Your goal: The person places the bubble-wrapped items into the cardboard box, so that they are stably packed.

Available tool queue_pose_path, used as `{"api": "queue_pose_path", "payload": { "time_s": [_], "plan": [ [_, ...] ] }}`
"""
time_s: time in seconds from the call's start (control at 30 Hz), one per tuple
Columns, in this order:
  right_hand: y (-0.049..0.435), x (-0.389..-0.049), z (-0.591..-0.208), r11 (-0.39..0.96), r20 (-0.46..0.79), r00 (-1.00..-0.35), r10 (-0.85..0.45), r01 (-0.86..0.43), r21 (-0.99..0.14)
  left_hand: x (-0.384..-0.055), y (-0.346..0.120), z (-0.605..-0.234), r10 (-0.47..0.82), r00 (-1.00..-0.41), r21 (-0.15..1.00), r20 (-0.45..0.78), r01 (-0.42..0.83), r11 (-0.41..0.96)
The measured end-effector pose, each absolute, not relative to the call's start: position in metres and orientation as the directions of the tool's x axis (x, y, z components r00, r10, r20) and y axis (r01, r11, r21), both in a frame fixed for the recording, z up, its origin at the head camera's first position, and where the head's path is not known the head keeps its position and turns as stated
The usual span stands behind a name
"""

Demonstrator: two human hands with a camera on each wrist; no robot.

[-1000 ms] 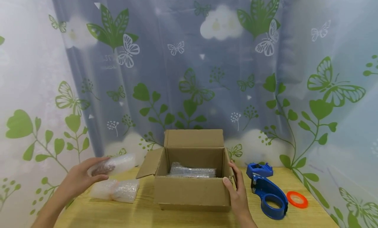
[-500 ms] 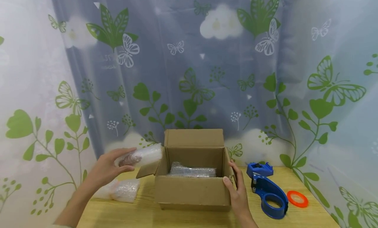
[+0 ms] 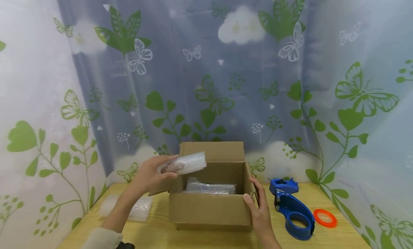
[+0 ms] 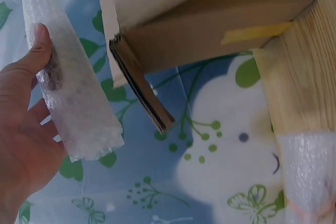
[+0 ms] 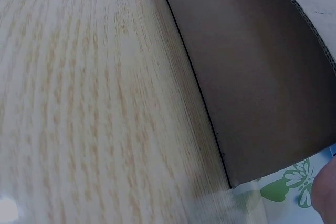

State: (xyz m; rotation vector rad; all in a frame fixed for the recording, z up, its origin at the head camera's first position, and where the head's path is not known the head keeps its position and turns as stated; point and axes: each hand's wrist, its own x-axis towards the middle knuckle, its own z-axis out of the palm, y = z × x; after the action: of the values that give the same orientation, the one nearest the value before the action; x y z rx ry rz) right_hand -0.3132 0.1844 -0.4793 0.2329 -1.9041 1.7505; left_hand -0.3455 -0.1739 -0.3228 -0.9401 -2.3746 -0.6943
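Note:
My left hand (image 3: pixel 150 173) grips a bubble-wrapped bundle (image 3: pixel 190 163) between thumb and fingers, above the left part of an open cardboard box (image 3: pixel 209 209). In the left wrist view the wrapped bundle (image 4: pixel 79 87) looks long and flattened, with something dark reddish showing through near the thumb. My right hand (image 3: pixel 262 215) holds the box's right wall, thumb at the front corner and fingers along the side. Inside the box lies another bubble-wrapped item (image 3: pixel 209 187). The right wrist view shows the box's side (image 5: pixel 257 82) and just a bit of the hand (image 5: pixel 325 192).
Another bubble-wrapped bundle (image 3: pixel 140 209) lies on the wooden table (image 3: pixel 155 238) left of the box, partly behind my left forearm. To the right are a small blue tape dispenser (image 3: pixel 284 185), a larger blue tape dispenser (image 3: pixel 297 216) and an orange ring (image 3: pixel 325 218). A patterned curtain (image 3: pixel 206 80) hangs behind.
My left hand has carried the wrapped bundle rightward from over the table's left side to above the box opening. My right hand and the box have stayed in place.

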Motion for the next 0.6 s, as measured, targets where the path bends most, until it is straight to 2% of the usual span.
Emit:
{"api": "queue_pose_path", "payload": {
  "time_s": [0.23,0.47,0.6],
  "plan": [
    [0.184,-0.315,-0.477,0.128,0.509,-0.830,0.228,-0.493,-0.861,-0.352,-0.145,-0.324,0.503,-0.667,0.313,0.550,0.723,0.616],
    [0.183,-0.313,-0.477,0.141,0.501,-0.837,0.220,-0.481,-0.865,-0.357,-0.120,-0.334,0.539,-0.629,0.256,0.560,0.750,0.610],
    [0.183,-0.312,-0.477,0.150,0.480,-0.849,0.222,-0.457,-0.877,-0.356,-0.108,-0.339,0.543,-0.637,0.295,0.547,0.754,0.587]
  ]
}}
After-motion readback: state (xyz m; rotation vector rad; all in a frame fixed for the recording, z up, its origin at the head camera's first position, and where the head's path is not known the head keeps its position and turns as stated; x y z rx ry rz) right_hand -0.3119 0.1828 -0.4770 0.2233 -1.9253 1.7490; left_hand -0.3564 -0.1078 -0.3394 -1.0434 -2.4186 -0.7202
